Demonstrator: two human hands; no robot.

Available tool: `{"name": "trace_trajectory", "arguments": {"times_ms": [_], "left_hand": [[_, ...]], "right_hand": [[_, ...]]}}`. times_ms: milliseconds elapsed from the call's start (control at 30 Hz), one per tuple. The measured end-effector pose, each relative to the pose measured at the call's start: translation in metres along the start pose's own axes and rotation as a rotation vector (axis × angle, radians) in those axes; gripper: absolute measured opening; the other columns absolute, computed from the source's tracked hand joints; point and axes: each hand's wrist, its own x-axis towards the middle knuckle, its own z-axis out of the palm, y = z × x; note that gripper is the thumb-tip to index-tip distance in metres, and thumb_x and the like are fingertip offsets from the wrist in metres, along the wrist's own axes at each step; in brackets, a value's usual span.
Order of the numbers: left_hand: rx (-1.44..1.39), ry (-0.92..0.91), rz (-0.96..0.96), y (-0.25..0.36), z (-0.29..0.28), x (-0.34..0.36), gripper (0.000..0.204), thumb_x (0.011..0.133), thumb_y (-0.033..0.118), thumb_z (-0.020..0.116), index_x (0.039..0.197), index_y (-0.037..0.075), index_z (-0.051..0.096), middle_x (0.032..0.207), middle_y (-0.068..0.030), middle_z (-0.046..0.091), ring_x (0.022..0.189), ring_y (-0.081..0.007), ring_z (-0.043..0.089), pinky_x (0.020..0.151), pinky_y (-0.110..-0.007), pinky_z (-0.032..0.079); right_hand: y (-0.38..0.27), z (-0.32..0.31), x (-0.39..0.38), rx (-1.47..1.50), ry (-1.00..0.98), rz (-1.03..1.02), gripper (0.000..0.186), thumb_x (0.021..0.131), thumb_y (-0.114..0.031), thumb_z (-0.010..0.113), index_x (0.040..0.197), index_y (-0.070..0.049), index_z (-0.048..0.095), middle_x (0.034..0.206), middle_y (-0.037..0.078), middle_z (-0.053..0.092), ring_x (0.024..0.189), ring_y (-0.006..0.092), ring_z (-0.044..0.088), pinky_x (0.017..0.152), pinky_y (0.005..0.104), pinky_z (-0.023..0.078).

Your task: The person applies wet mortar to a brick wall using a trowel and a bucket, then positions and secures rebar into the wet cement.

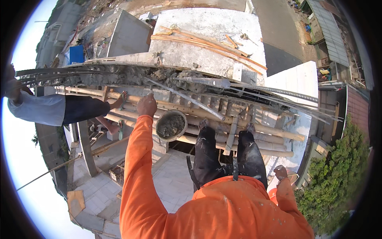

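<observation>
My left hand [146, 105] grips a trowel [151, 91] by its handle, its tip at the long channel of wet grey mortar [123, 75]. Beside that hand, lower right, a round bucket [184, 126] holds grey mortar. A pale pole [199, 105] slants down from the channel toward the bamboo planking [274, 133], where my bare feet rest. My right hand [280, 172] is low at the right of my legs, fingers curled; what it holds, if anything, I cannot make out.
Another person [81, 109] in sandals works at the left beside long steel bars [294, 93]. Timber strips [207, 44] lie on a white slab [211, 22] beyond the channel. A drop shows below the poles to a tiled floor [95, 191]. A tree [330, 175] stands at the right.
</observation>
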Motion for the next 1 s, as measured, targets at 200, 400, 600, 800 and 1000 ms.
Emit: {"name": "trace_trajectory", "arguments": {"times_ms": [200, 400, 600, 800, 1000], "left_hand": [[0.075, 0.027, 0.096, -0.012, -0.055, -0.030, 0.021, 0.080, 0.011, 0.046, 0.095, 0.010, 0.060, 0.091, -0.0153, 0.063, 0.083, -0.0306, 0.061, 0.070, -0.042, 0.048], [0.045, 0.086, 0.092, 0.000, -0.031, 0.005, 0.020, 0.080, 0.013, 0.046, 0.092, 0.010, 0.062, 0.079, -0.0146, 0.064, 0.079, -0.0305, 0.063, 0.069, -0.041, 0.049], [0.043, 0.079, 0.179, -0.018, -0.004, 0.034, 0.019, 0.081, 0.015, 0.046, 0.087, 0.008, 0.063, 0.080, -0.0146, 0.064, 0.078, -0.0297, 0.063, 0.066, -0.041, 0.049], [0.068, 0.037, 0.153, -0.023, -0.014, 0.001, 0.019, 0.080, 0.017, 0.048, 0.085, 0.009, 0.064, 0.082, -0.0132, 0.065, 0.079, -0.0295, 0.063, 0.066, -0.040, 0.050], [0.068, -0.001, 0.162, -0.028, 0.017, 0.061, 0.020, 0.080, 0.016, 0.047, 0.092, 0.012, 0.063, 0.081, -0.0137, 0.064, 0.078, -0.0310, 0.062, 0.066, -0.040, 0.049]], "right_hand": [[-0.009, 0.017, -0.019, 0.533, 0.009, 0.017, 0.016, 0.072, -0.009, 0.058, 0.087, -0.005, 0.055, 0.074, 0.009, 0.059, 0.056, 0.0202, 0.056, 0.051, 0.0310, 0.047], [0.006, 0.034, -0.029, 0.845, -0.144, 0.196, 0.016, 0.074, -0.003, 0.054, 0.090, -0.005, 0.055, 0.072, 0.011, 0.057, 0.054, 0.0187, 0.054, 0.045, 0.0292, 0.044], [-0.035, 0.013, -0.040, 0.514, -0.083, 0.055, 0.010, 0.076, -0.003, 0.053, 0.086, -0.003, 0.054, 0.072, 0.010, 0.057, 0.054, 0.0182, 0.055, 0.046, 0.0294, 0.046], [-0.040, 0.027, -0.046, 0.401, -0.042, 0.195, 0.012, 0.076, -0.004, 0.053, 0.087, -0.001, 0.054, 0.075, 0.010, 0.058, 0.061, 0.0206, 0.059, 0.050, 0.0298, 0.049], [-0.022, 0.048, -0.027, 0.638, -0.038, 0.129, 0.011, 0.077, -0.007, 0.053, 0.087, -0.002, 0.055, 0.076, 0.009, 0.058, 0.054, 0.0197, 0.058, 0.048, 0.0292, 0.048]]}}
